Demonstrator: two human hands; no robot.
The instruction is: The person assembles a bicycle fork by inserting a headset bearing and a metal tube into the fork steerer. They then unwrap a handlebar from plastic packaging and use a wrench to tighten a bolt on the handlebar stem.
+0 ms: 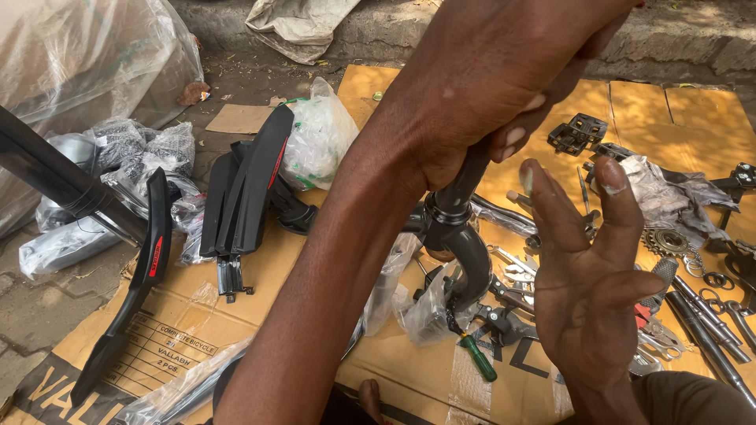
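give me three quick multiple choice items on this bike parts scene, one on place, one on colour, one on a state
1. Where does the screwdriver lie?
A. on the cardboard sheet below the fork
B. on the stone kerb
C. inside a plastic bag

2. What colour is the screwdriver's handle?
A. yellow
B. green
C. blue

3. How is the right hand?
A. shut on a wrench
B. flat on the ground
C. open, fingers spread, holding nothing

Answers: 1 A, it rests on the cardboard sheet just under the black fork. 2 B, the handle shows green. 3 C, its palm is bare, while the left hand grips the top of the fork's tube.
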